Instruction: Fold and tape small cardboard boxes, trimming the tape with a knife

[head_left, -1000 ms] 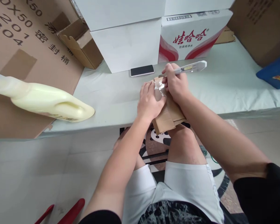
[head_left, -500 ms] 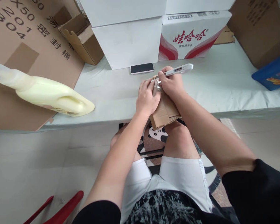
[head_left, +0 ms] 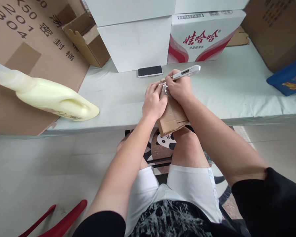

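Note:
A small brown cardboard box [head_left: 172, 115], folded rather flat, juts over the table's front edge above my knees. My left hand [head_left: 153, 100] grips it from the left, fingers bent over its top. Crinkled clear tape [head_left: 164, 88] shines on the cardboard between my two hands. In my right hand [head_left: 181, 86] is a white utility knife [head_left: 187, 71], its rear end pointing up and to the right. My fingers and the tape hide the blade end, which is close to my left fingertips.
Behind my hands a phone [head_left: 150, 71] lies before white boxes [head_left: 135, 49]. A pale yellow bottle [head_left: 56, 98] and a large carton [head_left: 5, 108] are at left. A blue package [head_left: 289, 77] sits at right. Below left are red bars [head_left: 66, 219].
Both hands, the knife and the cardboard box have shifted slightly left. The knife's rear end has come down a little toward the left, and the tape looks more crumpled.

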### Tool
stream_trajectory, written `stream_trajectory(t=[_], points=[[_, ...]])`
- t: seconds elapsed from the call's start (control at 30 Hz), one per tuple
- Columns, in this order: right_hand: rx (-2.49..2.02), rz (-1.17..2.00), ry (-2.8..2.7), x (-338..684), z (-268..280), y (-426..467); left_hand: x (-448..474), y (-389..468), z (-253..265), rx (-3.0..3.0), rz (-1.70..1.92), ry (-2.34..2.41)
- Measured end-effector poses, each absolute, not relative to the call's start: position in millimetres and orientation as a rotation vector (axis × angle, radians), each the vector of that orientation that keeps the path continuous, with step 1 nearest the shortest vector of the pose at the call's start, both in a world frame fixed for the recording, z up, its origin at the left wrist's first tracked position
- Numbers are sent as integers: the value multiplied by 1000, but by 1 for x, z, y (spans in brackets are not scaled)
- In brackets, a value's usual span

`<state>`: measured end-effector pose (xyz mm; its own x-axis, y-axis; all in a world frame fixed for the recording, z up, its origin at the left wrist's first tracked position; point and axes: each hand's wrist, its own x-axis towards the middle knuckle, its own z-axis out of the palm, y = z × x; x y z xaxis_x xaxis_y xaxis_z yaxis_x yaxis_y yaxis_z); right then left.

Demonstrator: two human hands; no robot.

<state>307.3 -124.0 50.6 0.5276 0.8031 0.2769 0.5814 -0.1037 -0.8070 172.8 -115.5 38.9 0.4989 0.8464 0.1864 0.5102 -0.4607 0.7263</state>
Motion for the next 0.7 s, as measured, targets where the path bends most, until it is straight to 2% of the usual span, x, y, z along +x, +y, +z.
stream_trajectory(t=[0.7], points=[[-1726,303,-1119,312,43,-124,173,-115,37,2132,750,1106]])
